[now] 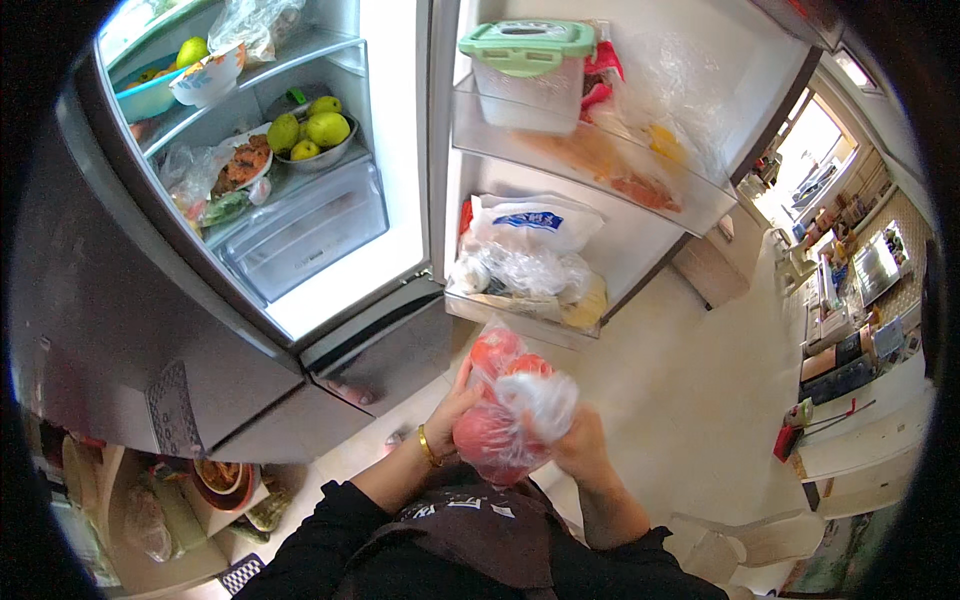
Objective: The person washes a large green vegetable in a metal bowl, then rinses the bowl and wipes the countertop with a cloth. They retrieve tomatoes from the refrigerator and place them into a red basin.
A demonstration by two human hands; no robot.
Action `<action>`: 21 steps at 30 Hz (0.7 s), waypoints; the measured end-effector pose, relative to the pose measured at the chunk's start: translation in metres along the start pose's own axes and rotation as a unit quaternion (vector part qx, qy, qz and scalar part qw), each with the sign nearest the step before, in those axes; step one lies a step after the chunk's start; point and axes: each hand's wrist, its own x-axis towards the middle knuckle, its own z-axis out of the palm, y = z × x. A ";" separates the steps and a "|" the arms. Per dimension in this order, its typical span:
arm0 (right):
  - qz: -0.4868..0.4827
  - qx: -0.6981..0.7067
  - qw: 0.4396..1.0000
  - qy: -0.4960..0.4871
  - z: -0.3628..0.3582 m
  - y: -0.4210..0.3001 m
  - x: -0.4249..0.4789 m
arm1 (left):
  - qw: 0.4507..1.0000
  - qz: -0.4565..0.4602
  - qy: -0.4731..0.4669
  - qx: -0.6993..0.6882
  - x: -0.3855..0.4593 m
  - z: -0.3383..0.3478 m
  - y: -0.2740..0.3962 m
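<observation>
A clear plastic bag of red tomatoes (495, 442) is held up in front of my body. My left hand (456, 409), with a gold bangle at the wrist, grips the bag's left side. The bunched plastic on the right is in my right hand (583, 446), whose fingertips are partly hidden behind the film. Ahead of me stands an open refrigerator. On its lower shelf (281, 180) are a metal bowl (330, 154) of green-yellow fruit and a plate of brownish food (246, 163). The lower door bin (517, 311) holds plastic bags, just beyond the tomatoes.
A green-lidded container (529, 75) sits in the upper door bin (585, 161). Below the lower shelf is a clear drawer (311, 232). The open door (660, 255) stretches out to the right. A white chair (750, 540) stands behind on the right; a cluttered counter (832, 307) lies farther off.
</observation>
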 end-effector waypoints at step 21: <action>-0.086 0.088 0.981 0.153 -0.088 0.067 0.010 | 0.545 0.277 0.057 0.790 -0.061 0.072 -0.006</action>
